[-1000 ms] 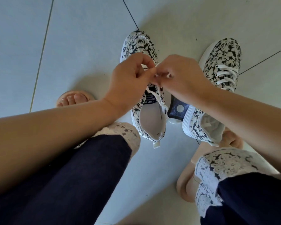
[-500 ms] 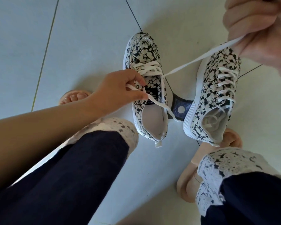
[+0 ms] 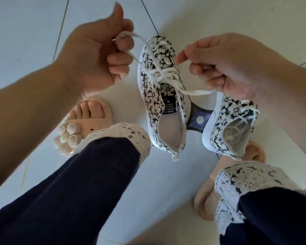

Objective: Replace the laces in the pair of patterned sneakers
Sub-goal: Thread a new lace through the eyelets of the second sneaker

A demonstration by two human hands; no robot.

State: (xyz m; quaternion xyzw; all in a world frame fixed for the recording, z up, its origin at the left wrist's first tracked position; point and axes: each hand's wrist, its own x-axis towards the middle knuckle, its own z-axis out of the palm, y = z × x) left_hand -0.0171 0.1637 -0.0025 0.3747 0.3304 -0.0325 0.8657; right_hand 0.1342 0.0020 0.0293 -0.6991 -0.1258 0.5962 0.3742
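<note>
Two black-and-white floral sneakers stand on the pale floor tiles. The left sneaker (image 3: 162, 89) is laced over its front eyelets with a white lace (image 3: 166, 76); both free ends rise from it. My left hand (image 3: 94, 57), raised at the shoe's left, grips one lace end in curled fingers. My right hand (image 3: 224, 66), at the shoe's right, pinches the other end, which runs under its fingers. The right sneaker (image 3: 230, 126) is laced, with its toe hidden behind my right hand.
My feet in pink slides (image 3: 88, 117) sit either side of the sneakers, the right slide (image 3: 207, 200) partly under my lace-cuffed dark trousers (image 3: 88, 183). A dark tile corner inset (image 3: 198, 119) shows between the shoes.
My left hand has lifted up and left with its lace end. My right hand has come down from the top right corner to beside the left sneaker. The view is closer.
</note>
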